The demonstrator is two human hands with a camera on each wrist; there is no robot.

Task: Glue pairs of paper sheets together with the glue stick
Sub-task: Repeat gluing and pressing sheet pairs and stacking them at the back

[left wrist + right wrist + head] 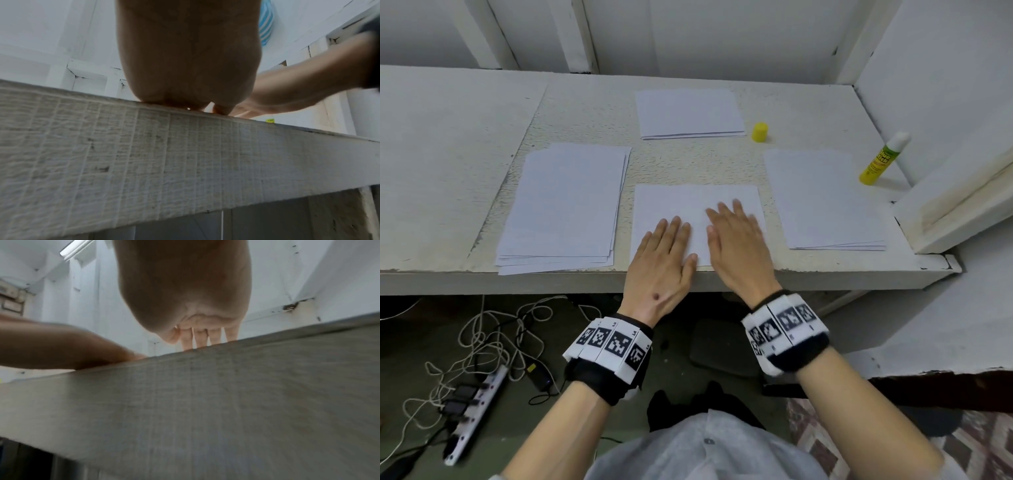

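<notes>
The white counter (465, 137) carried everything within arm's reach, its worn front edge filling both wrist views. On it the paper was sorted into separate piles, probably so that fresh sheets and finished pairs would not mix. The largest stack (561, 209) lay to the left, loosely fanned. A neater stack (825, 202) lay to the right, and a third stack (688, 113) sat at the back. Which pile was supply and which was finished work I could not tell.

Between them, at the near edge, lay the working sheet (688, 205), squared to the counter front where both hands could bear on it. The left hand (664, 253) lay flat on its lower left part, fingers straight and together. The right hand (736, 246) lay flat just beside it, fingers spread and slightly blurred. Neither hand held anything; both were extended, palms down. That pose suited pressing a top sheet onto a glued one, smoothing the bond outward, though no second layer could be made out under the hands.

The glue stick (881, 161) stood upright far to the right, against the side wall and well apart from the working sheet, its white glue end uncovered. Its yellow cap (759, 132) stood on its own just beside the back stack, likely left off because more pairs remained to glue.
</notes>
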